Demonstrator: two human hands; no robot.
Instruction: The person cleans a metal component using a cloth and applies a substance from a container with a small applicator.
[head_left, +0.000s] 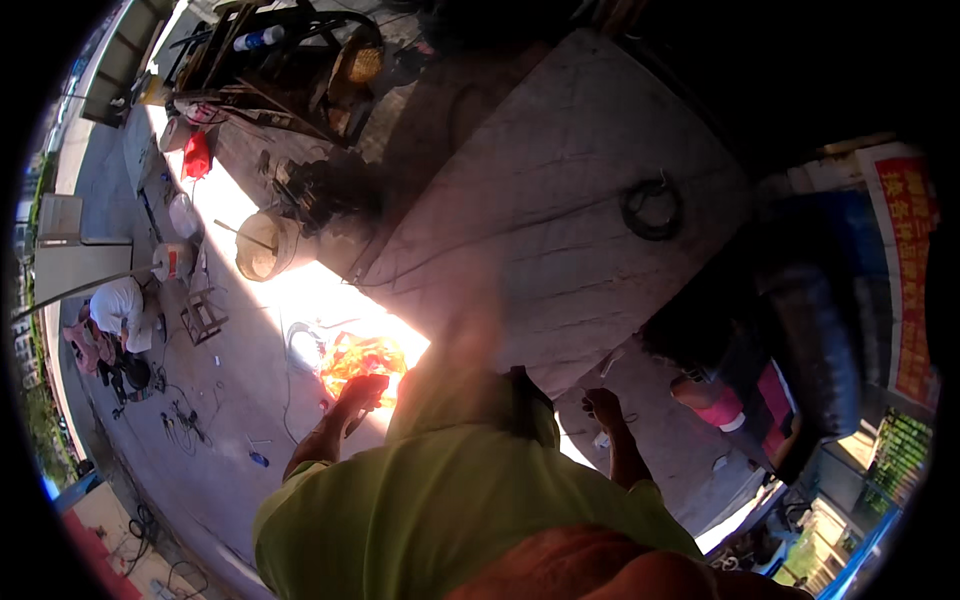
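My left hand (356, 400) hangs beside my green shirt, its fingers curled; whatever is in them is too small to make out. Just beyond it a crumpled orange plastic bag (350, 355) lies on the floor in bright sun, next to a pale, shiny object (304, 345). At my other side, my right hand (603, 408) also hangs with curled fingers over the shaded floor, its contents unclear. The middle of the view above my body is blurred.
A large board (540, 130) carries a dark coil (650, 210). Buckets (268, 248), wooden frames (260, 95) and a small stool (203, 318) stand ahead-left. A person in white (118, 305) bends at far left, among cables. A person in pink (715, 410) is at right.
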